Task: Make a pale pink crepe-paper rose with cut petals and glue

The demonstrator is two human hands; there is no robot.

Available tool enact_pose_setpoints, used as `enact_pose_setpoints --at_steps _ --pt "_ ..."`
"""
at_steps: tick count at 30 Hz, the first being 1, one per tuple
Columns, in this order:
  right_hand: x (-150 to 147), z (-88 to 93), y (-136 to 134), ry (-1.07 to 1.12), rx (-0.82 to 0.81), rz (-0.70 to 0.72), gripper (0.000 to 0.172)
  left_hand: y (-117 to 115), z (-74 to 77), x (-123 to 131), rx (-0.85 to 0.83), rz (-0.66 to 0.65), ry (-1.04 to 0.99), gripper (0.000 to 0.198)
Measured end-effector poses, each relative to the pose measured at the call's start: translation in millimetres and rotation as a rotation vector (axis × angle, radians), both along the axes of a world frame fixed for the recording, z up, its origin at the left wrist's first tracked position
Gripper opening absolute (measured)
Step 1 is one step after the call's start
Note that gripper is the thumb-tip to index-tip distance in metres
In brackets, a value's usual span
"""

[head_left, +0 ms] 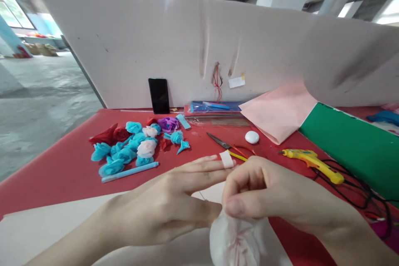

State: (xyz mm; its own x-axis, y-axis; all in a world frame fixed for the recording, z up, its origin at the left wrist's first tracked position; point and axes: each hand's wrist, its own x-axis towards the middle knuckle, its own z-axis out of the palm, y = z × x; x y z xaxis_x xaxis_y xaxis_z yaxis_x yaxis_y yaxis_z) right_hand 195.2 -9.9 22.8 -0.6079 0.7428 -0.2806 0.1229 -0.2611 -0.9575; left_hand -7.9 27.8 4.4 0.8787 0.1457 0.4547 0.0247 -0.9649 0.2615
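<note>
A pale pink crepe-paper flower (235, 239) with ruffled petals is at the bottom, partly cut off by the picture edge. My right hand (264, 187) pinches its upper edge between thumb and curled index finger. Beside it, my left hand (168, 197) has its fingers stretched out to the right, and its thumb reaches the flower's upper left edge, where the tip is hidden. Across a left fingertip sits a small white strip (226, 159). Beneath both hands lies a sheet of white paper (40, 224).
Several blue, red, purple and pink paper flowers (124, 153) lie left, near a light blue tube (130, 172). Scissors (222, 141), a white oval object (252, 137) and a yellow glue gun (311, 162) with black cable are beyond my hands. A phone (158, 95) leans against the white partition (140, 41).
</note>
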Motion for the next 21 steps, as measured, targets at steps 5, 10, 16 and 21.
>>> enact_pose_setpoints --at_steps 5,10,16,21 --pt "-1.0 1.1 -0.5 0.006 0.000 -0.009 0.025 0.4 -3.2 0.7 -0.036 -0.012 0.012 0.025" --pt "-4.2 6.1 -3.3 0.022 0.345 -0.350 0.020 2.9 -16.6 -4.8 0.040 0.118 -0.096 0.021" --pt "-5.8 -2.4 11.2 -0.089 0.700 -0.625 0.016 3.5 -28.9 -8.8 0.025 0.239 -0.157 0.023" --pt "-5.3 -13.9 25.7 -0.045 0.575 -0.528 0.015 -2.5 -35.5 -3.5 -0.082 0.298 -0.228 0.018"
